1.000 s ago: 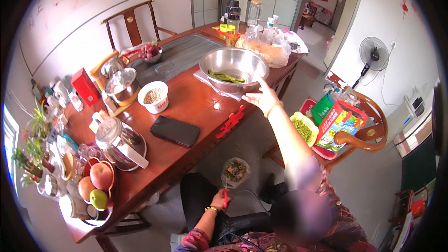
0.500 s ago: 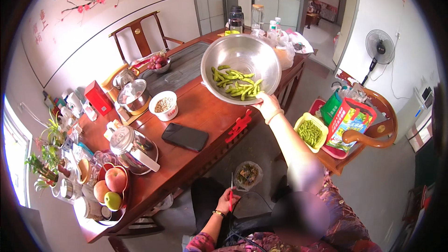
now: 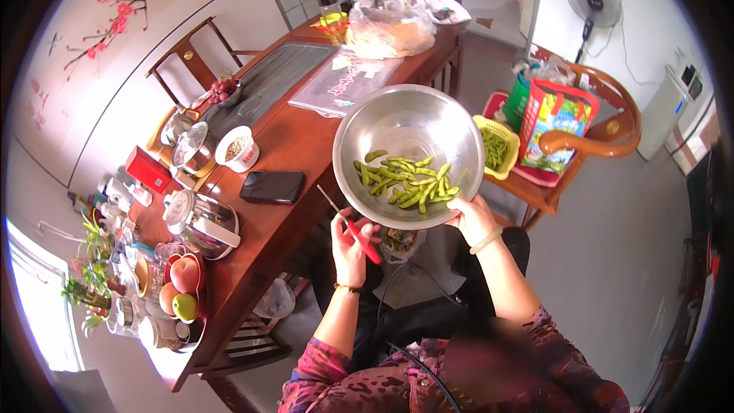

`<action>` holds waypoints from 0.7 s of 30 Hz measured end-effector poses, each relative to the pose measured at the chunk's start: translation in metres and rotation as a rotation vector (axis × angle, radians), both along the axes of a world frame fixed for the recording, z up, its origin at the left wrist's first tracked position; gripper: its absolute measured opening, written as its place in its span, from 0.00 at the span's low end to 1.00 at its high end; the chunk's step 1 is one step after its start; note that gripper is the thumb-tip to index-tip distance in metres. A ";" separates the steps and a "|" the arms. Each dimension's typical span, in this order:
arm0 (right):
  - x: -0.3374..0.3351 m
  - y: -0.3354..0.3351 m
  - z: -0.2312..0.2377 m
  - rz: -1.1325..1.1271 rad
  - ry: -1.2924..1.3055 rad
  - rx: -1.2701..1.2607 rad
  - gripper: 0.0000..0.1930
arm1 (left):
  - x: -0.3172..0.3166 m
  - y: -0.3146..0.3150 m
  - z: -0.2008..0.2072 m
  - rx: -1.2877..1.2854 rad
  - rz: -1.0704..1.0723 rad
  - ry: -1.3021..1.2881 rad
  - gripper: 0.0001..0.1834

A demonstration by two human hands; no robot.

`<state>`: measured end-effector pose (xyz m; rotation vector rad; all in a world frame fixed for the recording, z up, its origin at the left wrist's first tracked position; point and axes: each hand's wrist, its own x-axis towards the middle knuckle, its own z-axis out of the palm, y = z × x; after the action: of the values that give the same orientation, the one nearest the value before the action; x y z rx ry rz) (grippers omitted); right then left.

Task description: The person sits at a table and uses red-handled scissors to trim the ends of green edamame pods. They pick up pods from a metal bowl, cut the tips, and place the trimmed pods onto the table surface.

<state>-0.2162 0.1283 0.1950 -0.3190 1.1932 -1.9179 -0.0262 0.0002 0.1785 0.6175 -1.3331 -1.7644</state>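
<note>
My right hand (image 3: 474, 219) grips the near right rim of a wide stainless steel bowl (image 3: 386, 128). Green edamame pods (image 3: 417, 181) lie across its lower part, and the bowl tilts toward me. In my left hand (image 3: 349, 258) is a pair of scissors (image 3: 362, 243) with red handles, its blades pointing up and left beside the bowl. The left fingers are close to the bowl's lower left rim; whether they touch it I cannot tell. Below the bowl, a clear bag-lined container (image 3: 403, 243) with scraps is partly hidden.
A phone (image 3: 272, 186), a white tub (image 3: 238, 151), a kettle (image 3: 200, 222) and a fruit dish (image 3: 183, 283) stand on the wooden table. At right, a chair (image 3: 604, 145) holds a yellow basket (image 3: 501, 173) of pods and a colourful bag (image 3: 554, 126). A clear plastic sheet (image 3: 336, 92) lies behind the bowl.
The bowl has come down from over the table toward me, held in my right hand. My left hand has risen with the scissors to the bowl's left side.
</note>
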 end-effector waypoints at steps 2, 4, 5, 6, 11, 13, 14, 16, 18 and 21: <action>0.005 0.020 -0.009 -0.029 -0.022 0.016 0.18 | -0.013 0.010 0.004 0.048 0.008 -0.086 0.20; 0.005 0.034 -0.029 -0.048 -0.042 0.036 0.20 | -0.022 0.013 -0.010 0.103 -0.002 -0.148 0.25; 0.007 0.040 -0.033 -0.061 -0.047 0.037 0.20 | -0.027 0.018 -0.013 0.086 0.018 -0.146 0.24; 0.008 0.044 -0.037 -0.072 -0.052 0.039 0.20 | -0.031 0.022 -0.015 0.068 0.039 -0.144 0.23; 0.008 0.066 -0.054 -0.049 0.011 0.034 0.21 | -0.047 0.026 -0.043 0.033 0.111 -0.175 0.16; -0.001 0.079 -0.047 0.053 0.035 0.161 0.21 | -0.051 0.024 -0.054 0.046 0.138 -0.140 0.16; -0.007 0.085 -0.041 0.105 0.047 0.222 0.21 | -0.051 0.024 -0.055 0.059 0.147 -0.134 0.16; -0.014 0.100 -0.017 -0.022 0.424 0.611 0.17 | -0.050 0.022 -0.061 0.053 0.178 -0.146 0.15; -0.024 0.111 -0.015 -0.411 1.103 0.653 0.15 | -0.050 0.021 -0.073 0.016 0.199 -0.205 0.15; -0.010 0.087 0.025 -0.166 1.281 0.436 0.10 | -0.041 0.023 -0.078 -0.054 0.235 -0.364 0.15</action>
<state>-0.2265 0.2156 0.2197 -1.3453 2.4351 -1.4187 -0.0677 0.0229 0.1001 1.0574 -1.4747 -1.4664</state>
